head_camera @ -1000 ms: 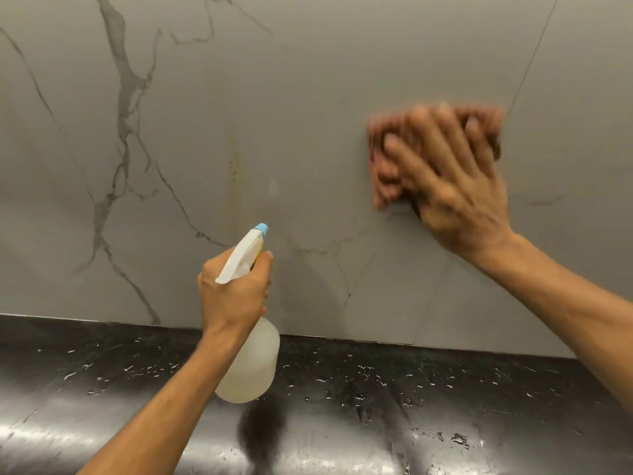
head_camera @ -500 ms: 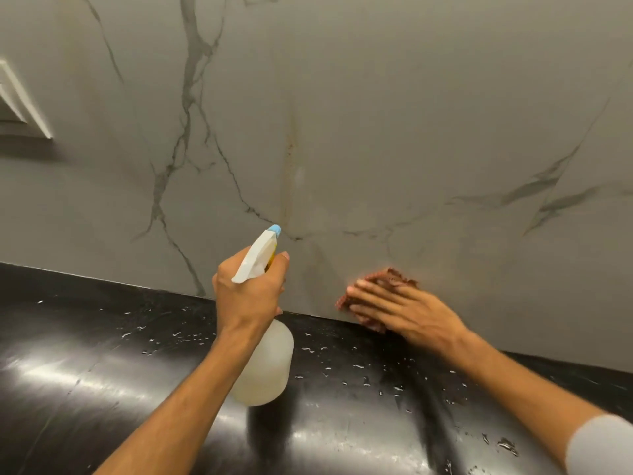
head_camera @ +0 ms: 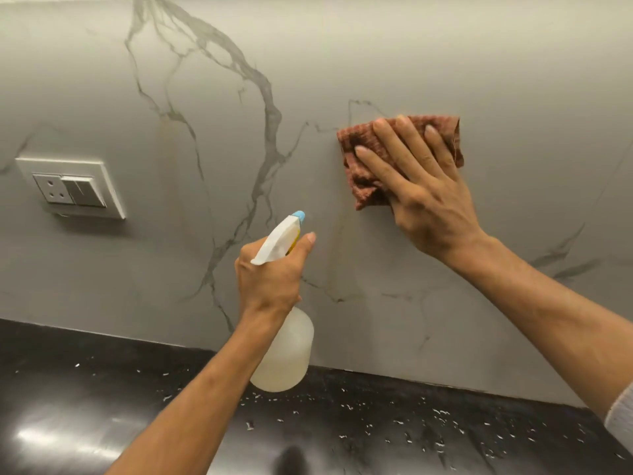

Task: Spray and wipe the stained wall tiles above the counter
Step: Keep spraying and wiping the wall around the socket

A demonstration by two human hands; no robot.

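The grey marble-veined wall tiles (head_camera: 342, 56) fill the upper view. My right hand (head_camera: 424, 197) presses a reddish-brown cloth (head_camera: 363, 145) flat against the tile, fingers straight and spread over it. My left hand (head_camera: 270, 279) grips the neck of a translucent spray bottle (head_camera: 287, 354) with a white trigger head and blue nozzle, held upright in front of the wall, nozzle facing the tile. A faint brownish vertical streak (head_camera: 334, 255) runs down the tile between the bottle and the cloth.
A white switch and socket plate (head_camera: 72, 188) is fixed to the wall at the left. The glossy black counter (head_camera: 394, 430) below carries several scattered water droplets. A light sleeve cuff (head_camera: 621, 409) shows at the right edge.
My right hand has swept the cloth from the base of the wall, near the counter, up to mid-height on the tile. The view has shifted, bringing the switch plate fully into sight.
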